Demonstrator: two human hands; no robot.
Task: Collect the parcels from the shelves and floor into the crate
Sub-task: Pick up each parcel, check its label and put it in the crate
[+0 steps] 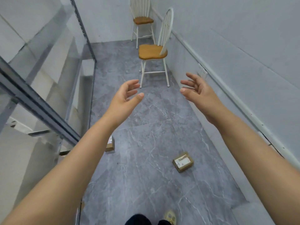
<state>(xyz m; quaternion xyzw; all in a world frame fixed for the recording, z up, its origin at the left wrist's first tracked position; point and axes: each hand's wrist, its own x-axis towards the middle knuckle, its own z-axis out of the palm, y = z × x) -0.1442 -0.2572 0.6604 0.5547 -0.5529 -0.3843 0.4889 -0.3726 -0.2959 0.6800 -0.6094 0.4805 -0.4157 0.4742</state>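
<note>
Head view: a narrow grey marble floor (146,184) runs between metal shelving (40,111) on the left and a white wall on the right, mostly open. Left hand (125,96) and right hand (197,93) reach forward, fingers spread, each grip empty. One labelled parcel (183,161) lies on the floor, long axis diagonal. Another parcel (110,145) sits by the shelving, partly hidden behind the left forearm. Two chairs (153,51) stand ahead.

Narrow room w/ grey marbled tile floor (146,184), pale walls (243,30). Metal-framed shelves (40,104) along left. Two white spindle-back chairs w/ wood seats: near chair (152,51) by right wall, far chair (142,20) at back wall. Even, soft light.
</note>
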